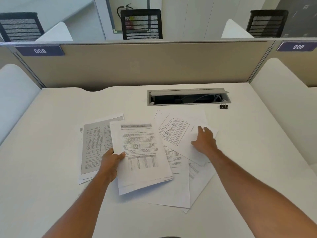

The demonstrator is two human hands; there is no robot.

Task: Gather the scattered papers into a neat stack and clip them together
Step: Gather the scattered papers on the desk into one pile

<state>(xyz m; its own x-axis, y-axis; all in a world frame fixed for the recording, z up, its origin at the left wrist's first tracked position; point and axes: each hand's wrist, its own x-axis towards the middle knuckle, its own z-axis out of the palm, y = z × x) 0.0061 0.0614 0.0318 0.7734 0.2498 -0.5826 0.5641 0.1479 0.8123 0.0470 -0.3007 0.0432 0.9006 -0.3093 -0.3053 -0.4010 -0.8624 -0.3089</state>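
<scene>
Printed white papers lie scattered across the middle of the white desk (51, 134). My left hand (110, 163) grips the left edge of a small bundle of sheets (142, 152), thumb on top. Under and left of it lie two greyish printed pages (93, 145). My right hand (205, 140) rests flat, fingers spread, on a tilted sheet (178, 131) at the right. More sheets (180, 182) spread beneath toward the near right. A black binder clip (223, 106) stands on the desk beyond the papers, at the far right.
A grey cable tray opening (188, 97) with wires is set into the desk behind the papers. A beige partition (137, 66) closes the back; white side panels (283, 100) flank the desk. Black mesh chairs (141, 24) stand beyond.
</scene>
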